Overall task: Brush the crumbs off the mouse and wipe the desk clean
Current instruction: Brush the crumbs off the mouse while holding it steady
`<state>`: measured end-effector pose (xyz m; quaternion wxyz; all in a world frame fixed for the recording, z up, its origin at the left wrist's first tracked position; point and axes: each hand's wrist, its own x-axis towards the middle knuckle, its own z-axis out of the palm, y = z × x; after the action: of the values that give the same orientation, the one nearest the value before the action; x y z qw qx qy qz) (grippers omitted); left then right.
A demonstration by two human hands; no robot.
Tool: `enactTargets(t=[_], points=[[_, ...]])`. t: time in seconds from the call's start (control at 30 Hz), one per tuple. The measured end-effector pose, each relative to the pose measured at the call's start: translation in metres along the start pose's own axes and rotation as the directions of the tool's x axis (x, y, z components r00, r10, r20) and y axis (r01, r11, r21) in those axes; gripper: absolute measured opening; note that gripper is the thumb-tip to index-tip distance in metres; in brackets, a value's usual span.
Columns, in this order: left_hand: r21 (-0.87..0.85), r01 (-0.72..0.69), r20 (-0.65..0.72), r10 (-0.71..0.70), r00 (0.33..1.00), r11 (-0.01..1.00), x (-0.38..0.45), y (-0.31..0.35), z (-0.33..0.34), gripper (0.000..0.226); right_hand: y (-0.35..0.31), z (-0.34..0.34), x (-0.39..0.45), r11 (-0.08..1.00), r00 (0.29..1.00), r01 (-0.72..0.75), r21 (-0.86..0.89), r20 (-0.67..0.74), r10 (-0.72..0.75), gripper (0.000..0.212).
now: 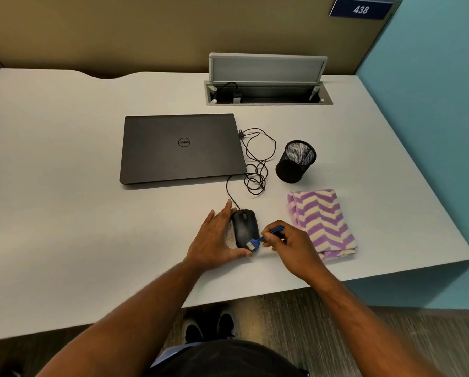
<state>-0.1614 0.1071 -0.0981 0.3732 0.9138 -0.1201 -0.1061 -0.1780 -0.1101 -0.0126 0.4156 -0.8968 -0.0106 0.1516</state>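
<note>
A black wired mouse (244,227) lies on the white desk (78,213) near its front edge. My left hand (214,240) holds the mouse from its left side, fingers stretched along it and the thumb curled round its near end. My right hand (287,243) pinches a small blue brush (266,236), whose pale bristles touch the near right part of the mouse. Pale crumbs (231,235) show on the desk between my left hand and the mouse. A folded purple and white zigzag cloth (323,221) lies to the right.
A shut dark laptop (181,148) sits behind the mouse, with a tangled black cable (255,164) to its right. A black mesh pen cup (296,161) stands behind the cloth. An open cable box (268,88) is at the back. The desk's front edge runs just below my wrists.
</note>
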Motion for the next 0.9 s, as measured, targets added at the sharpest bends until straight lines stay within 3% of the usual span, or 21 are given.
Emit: enactTargets(t=[0.07,0.23,0.33,0.6,0.77,0.9], points=[[0.001,0.004,0.004,-0.004,1.000,1.000,0.000,-0.001,0.000,0.130,0.002,0.001,0.001,1.000,1.000,-0.010,-0.018,0.013,0.011,0.010],[0.004,0.013,0.019,-0.013,1.000,1.000,0.001,-0.003,0.001,0.130,0.006,-0.006,0.001,0.999,0.984,-0.051,-0.005,-0.170,0.050,0.012],[0.002,0.008,0.016,-0.008,1.000,1.000,0.001,-0.004,0.001,0.129,0.000,-0.003,0.003,0.998,0.985,-0.039,0.051,-0.163,0.047,0.012],[0.008,-0.008,0.005,0.008,1.000,1.000,0.001,-0.001,0.000,0.126,-0.025,0.005,0.032,0.989,0.975,-0.025,-0.148,-0.221,-0.008,0.021],[0.016,-0.008,-0.002,0.008,1.000,1.000,0.001,0.000,-0.001,0.132,-0.041,0.004,0.048,0.965,0.987,-0.026,-0.261,-0.159,-0.017,0.023],[0.022,-0.020,-0.012,0.020,1.000,1.000,0.000,0.001,-0.002,0.131,-0.051,0.001,0.055,0.948,1.000,0.022,-0.317,-0.002,-0.024,0.020]])
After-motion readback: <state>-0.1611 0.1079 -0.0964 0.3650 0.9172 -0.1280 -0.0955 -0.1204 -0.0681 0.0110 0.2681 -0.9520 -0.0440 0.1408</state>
